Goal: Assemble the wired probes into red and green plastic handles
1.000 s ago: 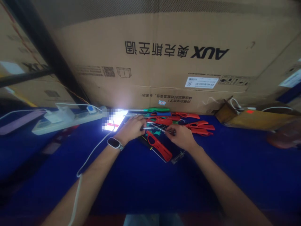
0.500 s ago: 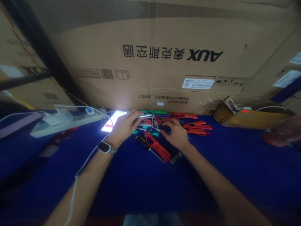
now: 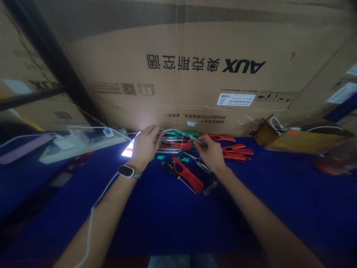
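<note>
My left hand (image 3: 145, 144), with a smartwatch (image 3: 126, 171) on its wrist, pinches a thin metal lighter tube (image 3: 167, 130) held slightly above the pile. In my closed right hand (image 3: 212, 152) is the clear inner part of a stick lighter (image 3: 196, 140); a thin pale wire (image 3: 182, 140) hangs between the two hands. Red lighter casings (image 3: 175, 145) and metal tubes lie beneath them. Another lighter insert (image 3: 203, 165) rests just below my right hand. Nearer me lie a loose red casing (image 3: 189, 175), a black-and-yellow screwdriver (image 3: 170, 170) and a small clear part (image 3: 210, 187).
A lit phone (image 3: 128, 149) lies partly behind my left hand. To the left is a white power strip (image 3: 80, 148) with cables. A large cardboard box (image 3: 178, 44) walls off the back. More red casings (image 3: 237, 152) and an open brown box (image 3: 301, 140) are at right.
My right hand has lifted the clear lighter part, turning its fingers around it. A second insert below now shows. The tube in my left hand has risen and tilted.
</note>
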`<action>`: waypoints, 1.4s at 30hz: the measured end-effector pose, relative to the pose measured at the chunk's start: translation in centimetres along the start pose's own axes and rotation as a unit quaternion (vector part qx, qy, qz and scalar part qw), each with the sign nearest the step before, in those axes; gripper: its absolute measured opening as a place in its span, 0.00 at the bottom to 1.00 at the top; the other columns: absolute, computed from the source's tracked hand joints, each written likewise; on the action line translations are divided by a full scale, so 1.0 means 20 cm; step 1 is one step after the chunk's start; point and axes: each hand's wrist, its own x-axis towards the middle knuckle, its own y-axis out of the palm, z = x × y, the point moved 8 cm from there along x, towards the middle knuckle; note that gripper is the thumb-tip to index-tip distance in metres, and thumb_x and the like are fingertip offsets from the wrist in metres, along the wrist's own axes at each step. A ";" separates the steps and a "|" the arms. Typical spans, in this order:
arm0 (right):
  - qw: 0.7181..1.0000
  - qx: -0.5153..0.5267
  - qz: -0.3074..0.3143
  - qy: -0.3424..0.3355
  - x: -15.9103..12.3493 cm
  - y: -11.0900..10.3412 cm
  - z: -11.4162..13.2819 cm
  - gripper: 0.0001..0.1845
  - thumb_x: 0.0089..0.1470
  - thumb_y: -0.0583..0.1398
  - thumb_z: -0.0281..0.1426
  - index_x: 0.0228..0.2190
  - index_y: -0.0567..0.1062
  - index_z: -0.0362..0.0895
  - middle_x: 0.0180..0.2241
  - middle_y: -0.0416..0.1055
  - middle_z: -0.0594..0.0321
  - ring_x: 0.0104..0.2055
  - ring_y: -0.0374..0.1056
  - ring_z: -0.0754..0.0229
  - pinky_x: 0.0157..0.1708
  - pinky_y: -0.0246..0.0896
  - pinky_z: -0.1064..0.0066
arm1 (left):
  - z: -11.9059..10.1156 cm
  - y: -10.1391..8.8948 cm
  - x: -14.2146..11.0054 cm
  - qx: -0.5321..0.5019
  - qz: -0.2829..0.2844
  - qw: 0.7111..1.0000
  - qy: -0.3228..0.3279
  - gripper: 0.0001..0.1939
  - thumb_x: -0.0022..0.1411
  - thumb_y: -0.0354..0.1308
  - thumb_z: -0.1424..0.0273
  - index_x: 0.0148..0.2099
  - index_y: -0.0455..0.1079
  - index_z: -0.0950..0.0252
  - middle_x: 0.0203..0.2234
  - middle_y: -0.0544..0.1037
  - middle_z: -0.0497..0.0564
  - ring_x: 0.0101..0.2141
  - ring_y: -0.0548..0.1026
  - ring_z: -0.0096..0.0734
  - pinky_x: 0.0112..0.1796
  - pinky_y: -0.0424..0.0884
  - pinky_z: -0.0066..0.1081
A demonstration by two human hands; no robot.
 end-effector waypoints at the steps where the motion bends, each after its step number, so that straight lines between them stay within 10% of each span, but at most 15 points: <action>1: 1.000 0.001 0.002 0.000 0.00 -0.01 -0.01 0.08 0.59 0.60 0.37 0.40 0.76 0.49 0.33 0.80 0.61 0.35 0.76 0.53 0.34 0.64 0.68 | 0.00 0.00 0.01 0.007 -0.001 1.000 0.000 0.06 0.70 0.54 0.70 0.45 0.72 0.63 0.37 0.79 0.54 0.34 0.77 0.37 0.35 0.71 0.35; 8: 0.971 0.235 0.044 -0.014 0.08 0.02 0.01 0.21 0.60 0.59 0.47 0.44 0.77 0.45 0.37 0.81 0.56 0.39 0.78 0.53 0.42 0.70 0.63 | 0.02 0.06 0.01 0.017 0.014 0.999 -0.025 0.10 0.71 0.51 0.66 0.48 0.72 0.62 0.38 0.79 0.55 0.30 0.76 0.38 0.29 0.67 0.33; 15: 0.836 0.520 0.110 0.135 0.06 0.11 0.04 0.17 0.56 0.61 0.48 0.35 0.70 0.47 0.50 0.78 0.53 0.51 0.76 0.50 0.42 0.71 0.62 | 0.04 0.13 -0.04 -0.145 0.050 0.979 -0.132 0.10 0.71 0.51 0.62 0.38 0.67 0.61 0.21 0.73 0.48 0.21 0.71 0.34 0.24 0.61 0.31; 22: 0.816 0.534 0.181 0.124 -0.02 0.16 0.12 0.14 0.65 0.51 0.43 0.37 0.70 0.48 0.61 0.70 0.55 0.62 0.68 0.52 0.51 0.68 0.57 | -0.01 0.23 -0.04 -0.316 0.039 0.923 -0.216 0.11 0.59 0.66 0.62 0.36 0.69 0.62 0.27 0.79 0.49 0.27 0.76 0.32 0.29 0.69 0.30; 27: 0.770 0.597 0.171 0.148 -0.02 0.17 0.09 0.11 0.63 0.55 0.41 0.35 0.71 0.48 0.58 0.73 0.56 0.62 0.67 0.52 0.52 0.66 0.57 | -0.01 0.25 -0.02 -0.196 0.061 0.959 -0.195 0.10 0.55 0.67 0.67 0.39 0.73 0.62 0.37 0.82 0.54 0.37 0.80 0.42 0.37 0.71 0.36; 33: 0.721 0.653 0.153 0.173 -0.04 0.18 0.07 0.10 0.55 0.64 0.41 0.31 0.73 0.48 0.52 0.78 0.59 0.60 0.68 0.49 0.48 0.65 0.59 | 0.04 0.38 -0.08 -0.196 0.150 0.928 -0.280 0.13 0.54 0.68 0.65 0.42 0.73 0.60 0.32 0.83 0.49 0.35 0.81 0.41 0.35 0.71 0.34; 42: 0.790 0.586 0.096 0.153 -0.01 0.15 0.00 0.14 0.47 0.68 0.43 0.29 0.74 0.47 0.46 0.78 0.61 0.40 0.74 0.57 0.26 0.58 0.72 | -0.06 0.29 0.00 -0.374 0.137 0.899 -0.180 0.11 0.61 0.62 0.70 0.46 0.74 0.65 0.32 0.82 0.50 0.32 0.79 0.32 0.36 0.73 0.31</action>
